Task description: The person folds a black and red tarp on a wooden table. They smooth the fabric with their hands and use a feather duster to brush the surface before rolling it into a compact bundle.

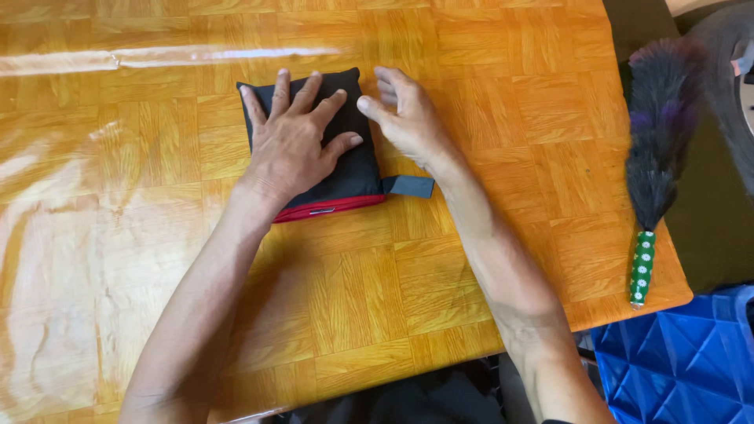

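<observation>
Hands were both on the wooden table [487, 259], working a folded black fabric pouch [357, 169] near its far middle. Left hand [294, 145] lay flat on top of the pouch, fingers [280, 85] spread wide and pressed down, gripping nothing. Right hand [404, 118] sat just beside the pouch's right edge, fingers loosely curled and half open, thumb tip at the pouch's upper right corner, nothing held. Pouch had a red trim [330, 209] along its near edge and a grey strap tab [410, 186] sticking out to the right, flat on the table. Feather duster [658, 157] with a green dotted handle lay at the table's right edge, well apart from both hands. Blue plastic crate [683, 361] sat below the table's near right corner.
</observation>
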